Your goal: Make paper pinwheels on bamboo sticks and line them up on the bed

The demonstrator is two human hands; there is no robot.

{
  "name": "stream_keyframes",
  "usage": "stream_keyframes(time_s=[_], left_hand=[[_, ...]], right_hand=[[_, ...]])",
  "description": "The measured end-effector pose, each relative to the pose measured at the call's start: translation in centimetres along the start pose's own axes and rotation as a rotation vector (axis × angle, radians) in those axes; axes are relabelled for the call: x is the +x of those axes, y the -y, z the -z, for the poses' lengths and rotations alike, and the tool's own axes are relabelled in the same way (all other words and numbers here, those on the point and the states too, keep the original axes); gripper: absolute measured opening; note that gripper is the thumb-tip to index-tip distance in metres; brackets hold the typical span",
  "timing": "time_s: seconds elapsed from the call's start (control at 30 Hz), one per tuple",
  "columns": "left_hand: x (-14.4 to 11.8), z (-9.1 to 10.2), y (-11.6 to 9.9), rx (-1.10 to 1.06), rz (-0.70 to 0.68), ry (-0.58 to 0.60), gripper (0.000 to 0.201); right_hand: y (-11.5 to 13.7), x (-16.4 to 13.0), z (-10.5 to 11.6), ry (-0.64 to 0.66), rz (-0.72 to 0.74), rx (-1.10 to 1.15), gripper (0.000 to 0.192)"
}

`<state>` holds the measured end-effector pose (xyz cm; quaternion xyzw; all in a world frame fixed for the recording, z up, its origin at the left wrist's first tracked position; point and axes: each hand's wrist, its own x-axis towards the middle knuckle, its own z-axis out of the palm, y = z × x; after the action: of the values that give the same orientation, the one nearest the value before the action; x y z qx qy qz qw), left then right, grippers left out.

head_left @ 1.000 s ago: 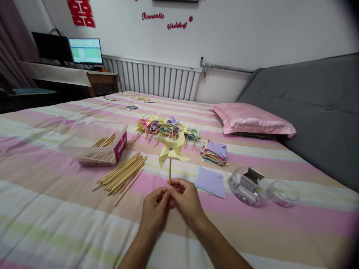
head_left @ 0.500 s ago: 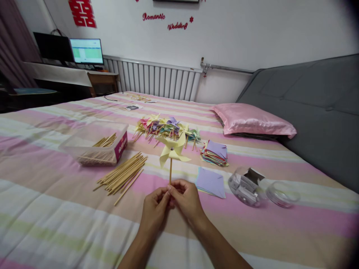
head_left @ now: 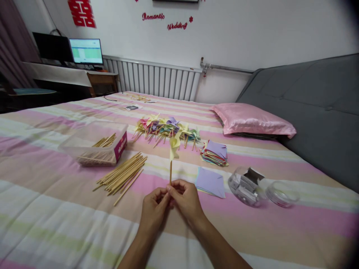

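Both hands, left (head_left: 153, 209) and right (head_left: 186, 200), pinch the stick of a yellow pinwheel (head_left: 174, 144), upright over the bed (head_left: 56, 209). Pile (head_left: 165, 129) done (many); sticks (head_left: 123, 173), paper (head_left: 214, 152) left.

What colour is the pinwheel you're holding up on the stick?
Pale yellow pinwheel, on a plain wooden stick; seen in the head view.

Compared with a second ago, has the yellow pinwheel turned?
Yes. The yellow pinwheel now shows edge-on against the pile of pinwheels; both hands hold the stick upright.
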<state>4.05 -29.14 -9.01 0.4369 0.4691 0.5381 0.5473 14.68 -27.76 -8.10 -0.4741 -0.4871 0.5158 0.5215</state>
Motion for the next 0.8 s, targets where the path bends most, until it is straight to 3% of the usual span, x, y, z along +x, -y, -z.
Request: stream_keyframes(time_s=[0.8], left_hand=[[0.17, 0.42, 0.88, 0.102, -0.039, -0.047, 0.028]], right_hand=[[0.45, -0.10, 0.10, 0.011, 0.061, -0.107, 0.019]])
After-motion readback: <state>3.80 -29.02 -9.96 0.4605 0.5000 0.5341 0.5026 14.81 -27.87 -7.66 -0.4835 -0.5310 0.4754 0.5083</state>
